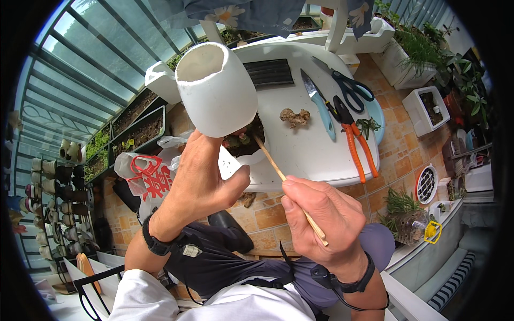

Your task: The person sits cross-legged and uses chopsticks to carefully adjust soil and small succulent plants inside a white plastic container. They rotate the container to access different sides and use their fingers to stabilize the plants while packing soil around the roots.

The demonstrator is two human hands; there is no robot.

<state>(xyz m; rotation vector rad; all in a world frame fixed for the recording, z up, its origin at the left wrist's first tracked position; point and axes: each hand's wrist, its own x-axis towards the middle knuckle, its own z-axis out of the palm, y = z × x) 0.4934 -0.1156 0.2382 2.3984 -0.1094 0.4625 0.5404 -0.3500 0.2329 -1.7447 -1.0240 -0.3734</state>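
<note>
My left hand (200, 176) is raised behind a white, open-topped container (221, 96); its fingers are hidden by it, so their hold cannot be told. Between my fingers and thumb, my right hand (321, 220) grips a pair of wooden chopsticks or thin sticks (275, 162). Their far end reaches dark soil (255, 138) in a pot partly covered by the white container. Small reddish-green plants show in that soil. A knobbly brown root-like piece (295, 117) lies to the right on the white table.
Right on the table (277, 176) lie a blue-handled knife (321, 110), scissors (353, 88) and orange-handled pruning shears (355, 140). A black ribbed tray (269, 72) is at the back. A plastic bag (148, 176) and soil planters (138, 130) stand left, a white planter (425, 110) right.
</note>
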